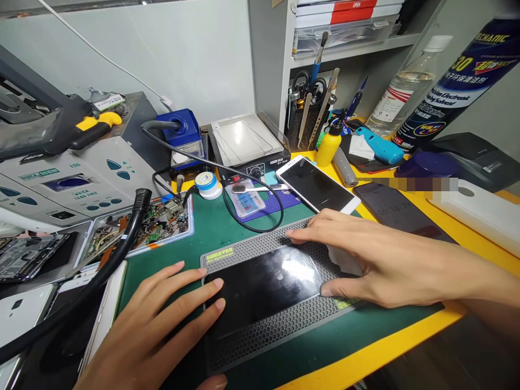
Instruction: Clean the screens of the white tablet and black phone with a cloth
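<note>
A black phone screen point(252, 295) lies flat on a grey perforated non-slip mat point(276, 319). Over its right half, a glossy clear screen protector point(298, 271) shows light patches and reflections. My left hand point(162, 314) is open, fingers spread, with fingertips on the screen's left end. Across the right end reaches my right hand point(365, 260), its thumb on the near corner and its forefinger at the far edge, gripping the protector by its edges. A whitish piece point(343, 262), perhaps a wipe or backing, shows partly under the right palm.
Behind the mat lie a white phone point(319, 184), a brush point(260, 188) and a looping black cable point(280, 216). A thick black hose point(117, 254) crosses the left side. A dark phone with a timer point(394, 208) sits at right, near a yellow bottle point(330, 145).
</note>
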Tool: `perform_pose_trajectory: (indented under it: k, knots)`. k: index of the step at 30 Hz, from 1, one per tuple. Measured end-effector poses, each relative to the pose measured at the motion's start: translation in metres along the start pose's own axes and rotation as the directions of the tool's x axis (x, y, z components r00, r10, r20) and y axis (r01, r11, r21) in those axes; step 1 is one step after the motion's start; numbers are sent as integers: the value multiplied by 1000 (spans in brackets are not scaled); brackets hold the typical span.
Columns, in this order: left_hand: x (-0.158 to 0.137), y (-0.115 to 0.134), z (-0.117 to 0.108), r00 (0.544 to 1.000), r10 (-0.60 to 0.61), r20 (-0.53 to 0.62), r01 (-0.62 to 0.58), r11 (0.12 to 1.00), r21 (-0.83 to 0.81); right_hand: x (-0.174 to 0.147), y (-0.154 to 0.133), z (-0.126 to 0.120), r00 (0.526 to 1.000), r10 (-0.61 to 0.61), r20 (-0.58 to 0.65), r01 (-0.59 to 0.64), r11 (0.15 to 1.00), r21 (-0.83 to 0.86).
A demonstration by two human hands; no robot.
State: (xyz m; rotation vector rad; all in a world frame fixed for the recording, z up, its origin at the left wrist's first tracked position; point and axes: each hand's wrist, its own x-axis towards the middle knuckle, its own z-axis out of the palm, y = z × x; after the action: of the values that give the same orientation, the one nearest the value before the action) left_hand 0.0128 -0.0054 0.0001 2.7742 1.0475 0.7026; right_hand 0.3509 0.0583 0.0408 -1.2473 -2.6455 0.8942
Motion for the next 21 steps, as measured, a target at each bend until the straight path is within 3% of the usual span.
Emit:
perform_pose_trajectory:
  k: [13,21]
  knots:
    - [-4,-3,-6,1000,-21,-1,21,1000,-23,-2,2,-1,997,-65,-49,67,996,50]
    - [-10,-5,-19,995,-103,1,103,994,-18,-4,12,10,997,-38,-71,31,995,-93]
